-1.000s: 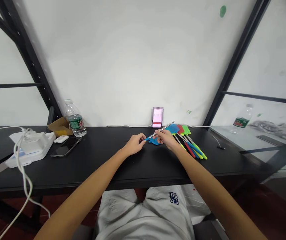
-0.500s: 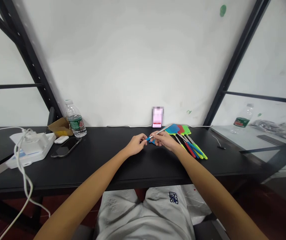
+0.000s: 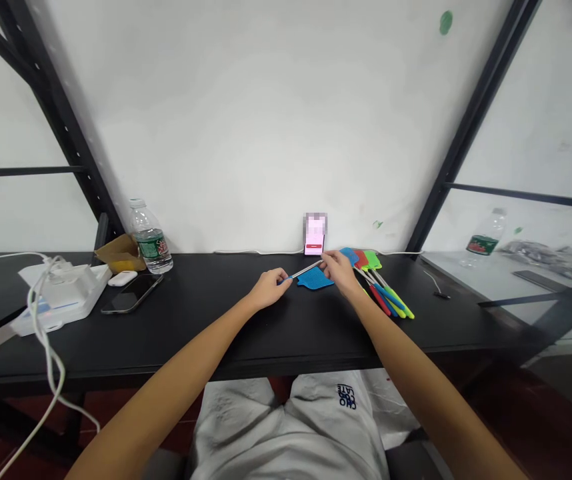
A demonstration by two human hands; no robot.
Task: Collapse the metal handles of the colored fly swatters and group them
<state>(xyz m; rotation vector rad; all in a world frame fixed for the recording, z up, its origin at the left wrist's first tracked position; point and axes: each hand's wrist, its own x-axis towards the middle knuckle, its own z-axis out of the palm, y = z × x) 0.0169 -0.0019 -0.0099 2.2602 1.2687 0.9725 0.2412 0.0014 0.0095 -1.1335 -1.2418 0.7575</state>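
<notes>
My left hand [image 3: 270, 288] is closed around the blue handle end of a fly swatter rod [image 3: 309, 269]. The silver rod slants up to the right, where the fingers of my right hand [image 3: 339, 270] pinch its far end. Beneath the rod, flat on the black table, lies a loose blue fly swatter head [image 3: 315, 279], apart from the rod. Just right of my right hand is a bunch of fly swatters [image 3: 386, 293] with blue, red and green heads and coloured handles; my hand partly covers the blue head.
A phone [image 3: 315, 235] with a lit screen leans on the wall behind my hands. To the left are a water bottle [image 3: 151, 240], a cardboard box [image 3: 120, 255], a white case [image 3: 123, 279], a dark phone [image 3: 133, 295] and a power strip [image 3: 73, 300] with cables. A short cable [image 3: 437, 287] lies right.
My right hand has slid up and right along the rod to its far end. The blue head, mostly hidden before, now shows on the table. My left hand keeps its hold.
</notes>
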